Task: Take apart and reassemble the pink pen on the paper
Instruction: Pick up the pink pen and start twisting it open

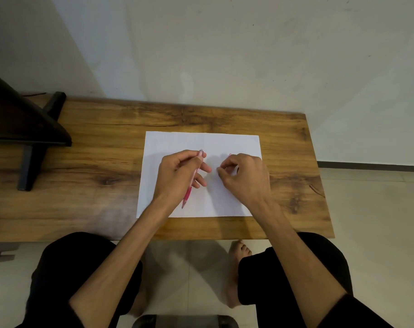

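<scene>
A white sheet of paper [224,143] lies on the wooden table [106,138]. Over it my left hand [177,171] grips the pink pen [187,195], which slants with its darker pink grip and tip toward me and its pale upper end poking out past my fingers. My right hand [243,174] hovers to the right of the pen, fingers curled around a small pink part [229,154] whose end peeks out above the knuckles. The rest of that part is hidden inside the hand. The two hands are a short gap apart.
A dark stand with a slanted black panel [23,119] occupies the table's left end. The wall rises right behind the table. My knees and bare feet [239,252] are below the front edge, with a stool edge at the bottom.
</scene>
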